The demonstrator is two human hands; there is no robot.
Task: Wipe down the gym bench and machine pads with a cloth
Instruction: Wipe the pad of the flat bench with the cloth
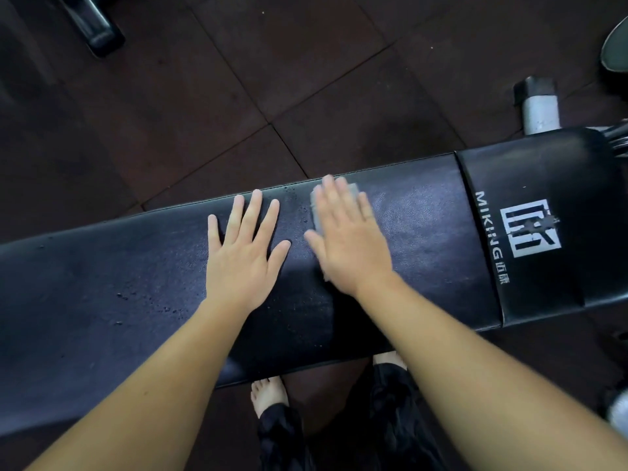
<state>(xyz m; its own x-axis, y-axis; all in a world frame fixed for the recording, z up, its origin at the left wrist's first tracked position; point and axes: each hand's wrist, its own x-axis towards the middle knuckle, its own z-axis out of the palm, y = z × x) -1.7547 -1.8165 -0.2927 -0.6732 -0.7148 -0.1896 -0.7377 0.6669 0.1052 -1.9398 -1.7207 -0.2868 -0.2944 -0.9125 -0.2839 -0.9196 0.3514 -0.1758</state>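
The grey cloth (pixel 316 214) lies flat on the black pad of the gym bench (pixel 424 232), near the pad's far edge and about midway along what shows of it. Most of the cloth is hidden. Only a strip pokes out on the thumb side of the covering hand, with a corner past the fingertips.

The bench's long axis runs across the view from lower left to upper right, ending in a glossy logo panel (pixel 530 229) on the right. Beads of water (pixel 142 300) speckle the pad to the left, and a few more sit by the far edge between the two hands. The stretch between the cloth and the logo panel shows a dull sheen without beads.

The right hand (pixel 350 239) rests palm down on the cloth with its fingers straight and close together, pressing rather than gripping. Its outline is blurred. The left hand (pixel 244 256) lies just beside it, released, with fingers spread flat on the bare pad and holding nothing.

The beaded area lies leftward along the axis, so a stroke that way would probably meet the left hand first, and that hand would likely have to lift or slide.

Bare feet (pixel 268 396) stand on the dark tiled floor (pixel 238 96) at the near side.
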